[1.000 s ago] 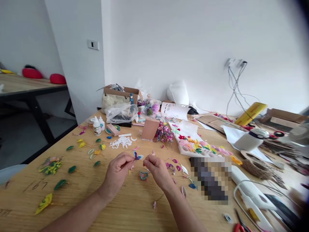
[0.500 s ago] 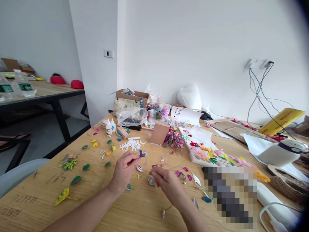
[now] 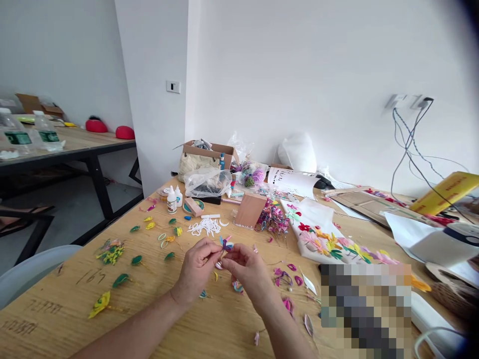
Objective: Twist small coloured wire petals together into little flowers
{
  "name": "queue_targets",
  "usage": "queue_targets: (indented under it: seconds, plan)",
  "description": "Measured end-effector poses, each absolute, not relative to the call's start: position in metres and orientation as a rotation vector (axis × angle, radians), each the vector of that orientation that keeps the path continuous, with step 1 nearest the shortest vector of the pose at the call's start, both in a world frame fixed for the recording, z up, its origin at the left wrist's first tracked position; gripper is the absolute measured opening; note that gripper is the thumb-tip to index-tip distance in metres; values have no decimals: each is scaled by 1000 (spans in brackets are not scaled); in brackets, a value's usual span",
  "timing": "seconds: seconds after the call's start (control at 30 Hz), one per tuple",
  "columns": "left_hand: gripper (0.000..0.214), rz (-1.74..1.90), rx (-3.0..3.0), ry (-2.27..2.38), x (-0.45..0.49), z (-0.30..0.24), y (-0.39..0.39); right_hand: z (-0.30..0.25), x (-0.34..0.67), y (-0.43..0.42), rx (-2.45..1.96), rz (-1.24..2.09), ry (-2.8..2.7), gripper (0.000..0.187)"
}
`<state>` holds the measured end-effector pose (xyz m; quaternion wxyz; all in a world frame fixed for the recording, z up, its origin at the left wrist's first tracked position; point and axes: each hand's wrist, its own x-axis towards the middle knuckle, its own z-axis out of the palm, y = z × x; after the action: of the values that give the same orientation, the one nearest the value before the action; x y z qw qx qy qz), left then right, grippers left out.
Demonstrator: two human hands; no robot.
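My left hand (image 3: 198,267) is closed in a pinch around the base of a small purple, blue and pink thread flower (image 3: 226,244). From the other side, the fingertips of my right hand (image 3: 245,267) close on the same flower, just under its petals. Its stem is mostly hidden by my fingers. Partly behind my right hand lies a multicoloured bundle of thread (image 3: 237,285) on the table. A small yellow curved piece (image 3: 216,275) and a teal thread leaf (image 3: 203,294) rest close to my left hand.
Green and yellow thread leaves (image 3: 121,280) are scattered to the left. White strips (image 3: 205,227), glue bottles (image 3: 171,200) and a wooden block (image 3: 250,210) stand farther back. Pink loops (image 3: 292,267) and a cloth with colourful flowers (image 3: 318,234) are to the right. Part of the right side is pixelated.
My right hand has left the multicoloured thread bundle and moved up and left to the flower, so both hands now meet there. The view has shifted slightly.
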<state>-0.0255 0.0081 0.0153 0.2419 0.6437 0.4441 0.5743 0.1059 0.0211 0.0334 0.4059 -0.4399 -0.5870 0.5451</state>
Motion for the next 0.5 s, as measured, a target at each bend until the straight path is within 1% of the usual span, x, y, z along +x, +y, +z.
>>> queue_targets:
  seconds: [0.07, 0.2, 0.33, 0.5]
  plan:
    - [15, 1545, 1805, 1203, -25, 13, 9, 23, 99, 22, -1022, 1456, -1289, 24]
    - [18, 1514, 1902, 1194, -24, 11, 8, 16, 95, 15, -967, 1470, -1013, 27]
    - [18, 1530, 2003, 1243, -23, 9, 8, 15, 92, 10, -937, 1562, -892, 26]
    - [16, 1596, 2064, 1300, -23, 8, 9, 10, 91, 10, -909, 1566, -804, 27]
